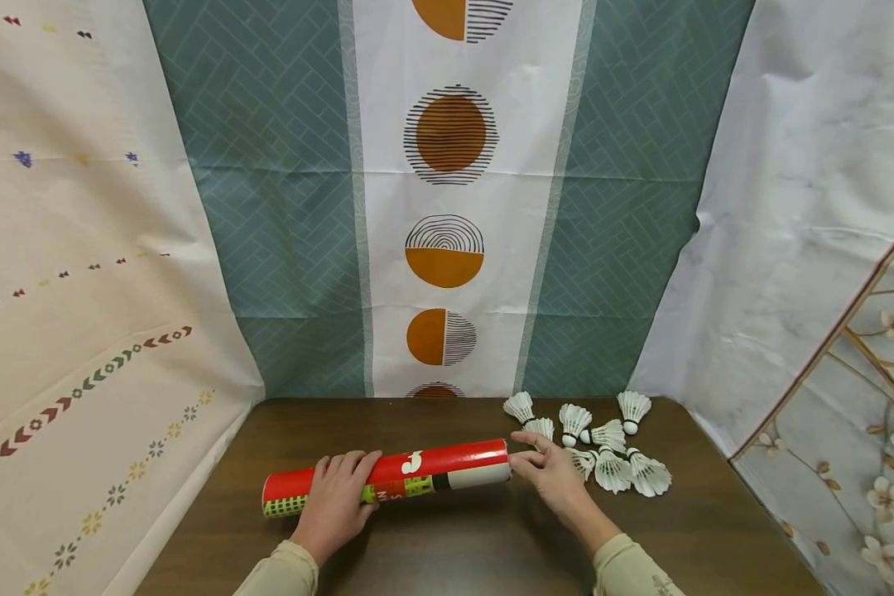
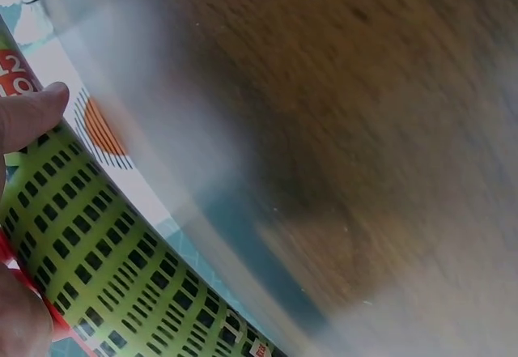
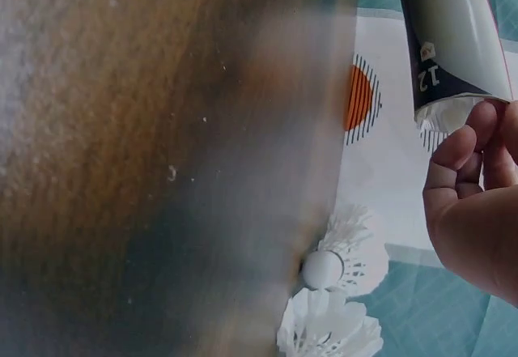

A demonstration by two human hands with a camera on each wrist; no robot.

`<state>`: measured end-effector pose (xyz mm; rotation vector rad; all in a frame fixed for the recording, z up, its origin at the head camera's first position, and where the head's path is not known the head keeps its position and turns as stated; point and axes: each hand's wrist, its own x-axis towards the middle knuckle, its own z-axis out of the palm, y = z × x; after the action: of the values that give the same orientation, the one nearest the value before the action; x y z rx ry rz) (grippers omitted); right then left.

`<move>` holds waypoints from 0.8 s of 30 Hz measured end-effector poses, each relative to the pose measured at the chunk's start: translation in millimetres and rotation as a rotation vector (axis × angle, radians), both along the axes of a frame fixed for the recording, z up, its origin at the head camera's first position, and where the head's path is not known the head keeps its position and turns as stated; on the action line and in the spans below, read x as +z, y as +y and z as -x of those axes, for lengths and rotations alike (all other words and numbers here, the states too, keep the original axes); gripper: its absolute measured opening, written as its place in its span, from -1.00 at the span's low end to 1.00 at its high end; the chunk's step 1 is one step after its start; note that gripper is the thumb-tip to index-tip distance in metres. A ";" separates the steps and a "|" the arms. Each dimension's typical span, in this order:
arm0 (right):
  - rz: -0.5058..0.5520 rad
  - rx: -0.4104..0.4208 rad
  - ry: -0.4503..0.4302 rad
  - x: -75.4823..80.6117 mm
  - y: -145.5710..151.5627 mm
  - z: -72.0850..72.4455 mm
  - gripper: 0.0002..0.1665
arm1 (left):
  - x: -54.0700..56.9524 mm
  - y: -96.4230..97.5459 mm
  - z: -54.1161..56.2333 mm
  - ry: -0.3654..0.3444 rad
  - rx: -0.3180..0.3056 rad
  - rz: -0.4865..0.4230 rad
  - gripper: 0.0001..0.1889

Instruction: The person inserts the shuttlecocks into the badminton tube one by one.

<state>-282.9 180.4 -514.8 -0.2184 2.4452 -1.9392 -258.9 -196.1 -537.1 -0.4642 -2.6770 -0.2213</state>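
Observation:
A long shuttlecock tube [image 1: 447, 465], red, white and green with a black band, lies slanted across the table front, its right end higher in the head view. My left hand [image 1: 334, 501] grips it near its left end, thumb on the green checked side. At the tube's open right end, my right hand [image 1: 555, 482] has its fingertips right at the rim, index finger stretched forward. White feathery material [image 3: 443, 116] shows in the mouth of the tube in the right wrist view. Beside the right hand lie several white feather shuttlecocks [image 1: 612, 470].
The brown wooden table [image 1: 454, 546] ends against a hanging patterned cloth [image 1: 447, 199] at the back. More shuttlecocks [image 1: 520, 406] lie towards the back right, some touching one another. Patterned cloths also hang at both sides.

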 end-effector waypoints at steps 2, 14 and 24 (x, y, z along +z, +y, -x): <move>0.007 0.005 -0.005 1.0 -0.8 -1.5 -0.39 | 0.5 1.7 0.0 0.000 -0.003 -0.003 -0.06; 0.059 0.117 0.000 -3.0 -2.1 -5.0 -0.15 | -0.5 6.8 -1.3 -0.006 -0.012 -0.003 -0.06; 0.067 0.207 -0.015 -6.0 -4.9 -6.6 -0.15 | -4.6 6.0 -2.5 -0.012 -0.017 -0.004 -0.07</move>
<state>-276.3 175.5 -520.9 -0.4366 2.2474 -1.9279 -256.4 -190.1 -541.7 -0.4857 -2.6850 -0.2344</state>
